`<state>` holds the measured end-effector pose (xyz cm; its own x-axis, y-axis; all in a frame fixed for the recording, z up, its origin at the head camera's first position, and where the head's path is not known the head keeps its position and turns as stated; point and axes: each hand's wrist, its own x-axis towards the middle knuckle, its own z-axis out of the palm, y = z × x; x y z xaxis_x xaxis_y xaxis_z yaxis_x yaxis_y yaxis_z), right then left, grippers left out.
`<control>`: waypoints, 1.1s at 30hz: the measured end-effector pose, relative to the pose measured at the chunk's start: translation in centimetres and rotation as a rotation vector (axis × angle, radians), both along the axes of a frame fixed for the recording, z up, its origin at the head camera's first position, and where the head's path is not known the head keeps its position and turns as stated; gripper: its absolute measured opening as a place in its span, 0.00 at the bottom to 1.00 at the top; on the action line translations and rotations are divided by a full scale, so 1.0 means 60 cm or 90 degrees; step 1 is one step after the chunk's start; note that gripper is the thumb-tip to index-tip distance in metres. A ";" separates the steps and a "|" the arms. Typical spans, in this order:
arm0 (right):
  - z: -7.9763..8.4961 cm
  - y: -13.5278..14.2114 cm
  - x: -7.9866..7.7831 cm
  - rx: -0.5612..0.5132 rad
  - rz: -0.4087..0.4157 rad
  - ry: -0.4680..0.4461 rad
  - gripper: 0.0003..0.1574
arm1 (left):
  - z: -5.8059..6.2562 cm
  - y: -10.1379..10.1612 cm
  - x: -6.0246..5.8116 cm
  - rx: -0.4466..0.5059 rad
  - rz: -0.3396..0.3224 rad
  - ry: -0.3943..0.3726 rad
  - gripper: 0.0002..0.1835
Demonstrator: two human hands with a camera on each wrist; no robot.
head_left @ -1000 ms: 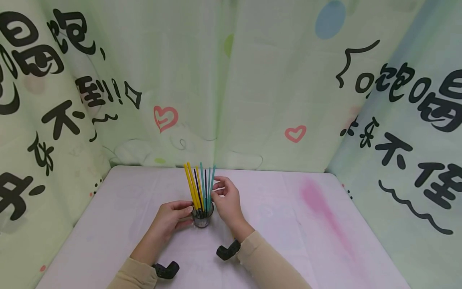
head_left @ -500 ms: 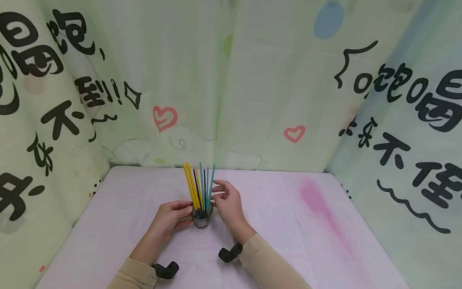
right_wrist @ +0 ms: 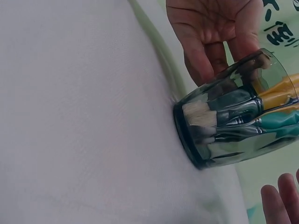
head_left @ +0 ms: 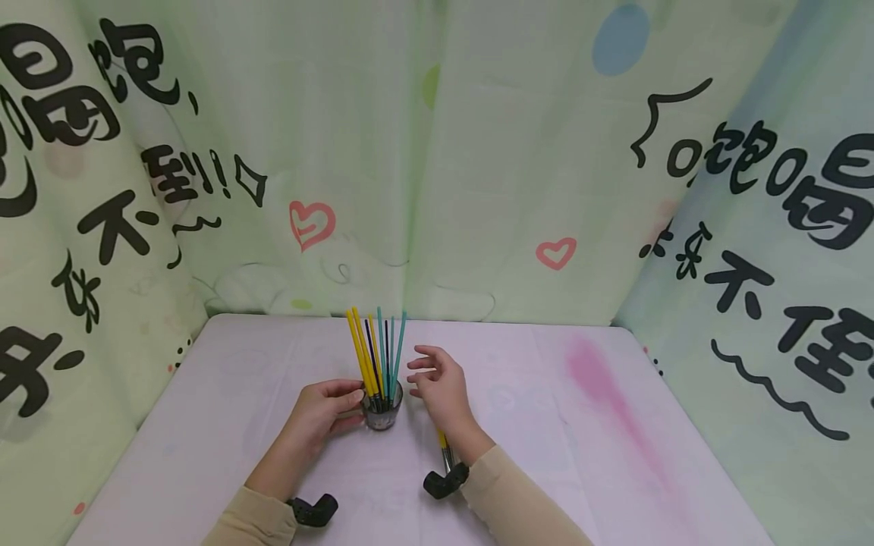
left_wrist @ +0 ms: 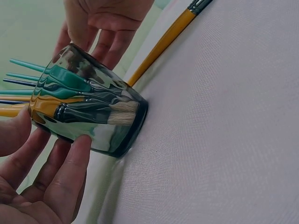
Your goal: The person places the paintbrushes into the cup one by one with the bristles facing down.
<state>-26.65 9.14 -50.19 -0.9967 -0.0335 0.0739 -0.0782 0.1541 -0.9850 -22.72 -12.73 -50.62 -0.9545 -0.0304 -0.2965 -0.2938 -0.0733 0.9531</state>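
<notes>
Upright on the table, a dark tinted glass [head_left: 381, 417] holds several paintbrushes [left_wrist: 122, 113], bristles down, with yellow, teal and dark purple handles sticking up. My left hand [head_left: 326, 409] grips the glass from its left side, thumb near the rim and fingers along the wall. On the other side my right hand [head_left: 440, 383] hovers apart from the glass, fingers loosely bent and nothing in them. Below that hand a separate paintbrush [left_wrist: 166, 39] with a yellow handle lies on the table, partly hidden by the right wrist in the head view.
A pale pinkish-white cloth covers the table [head_left: 546, 440], with a pink smear [head_left: 608, 387] at the right. Curtains [head_left: 478, 152] with hearts and black lettering stand behind and at both sides. Each wrist wears a black camera mount [head_left: 315, 511].
My right hand has drawn away from the glass and the brush handles, to the right and slightly toward me. More of the lying paintbrush shows. The left hand and glass stay put.
</notes>
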 end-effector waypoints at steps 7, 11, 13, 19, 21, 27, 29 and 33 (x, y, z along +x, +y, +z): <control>-0.007 0.019 0.002 0.011 -0.013 -0.022 0.29 | 0.001 -0.001 0.000 0.001 -0.009 0.002 0.18; -0.011 0.032 0.002 0.027 -0.026 -0.049 0.29 | 0.000 -0.001 0.000 0.003 -0.009 0.002 0.19; -0.013 0.037 0.002 0.032 -0.034 -0.056 0.29 | 0.000 -0.001 -0.001 0.004 -0.010 0.004 0.19; -0.015 0.053 0.004 0.057 -0.064 -0.057 0.32 | 0.001 0.000 -0.001 0.006 -0.011 0.006 0.19; -0.015 0.058 0.004 0.078 -0.072 -0.064 0.32 | 0.003 0.000 0.000 0.005 -0.009 0.002 0.19; -0.016 0.074 0.007 0.151 -0.084 -0.096 0.31 | 0.005 0.000 0.000 0.007 -0.007 -0.001 0.18; -0.016 0.078 0.009 0.169 -0.086 -0.107 0.31 | 0.004 0.000 -0.001 0.009 -0.005 -0.002 0.17; -0.015 0.082 0.011 0.201 -0.081 -0.137 0.30 | 0.001 0.001 -0.003 0.014 -0.001 -0.002 0.17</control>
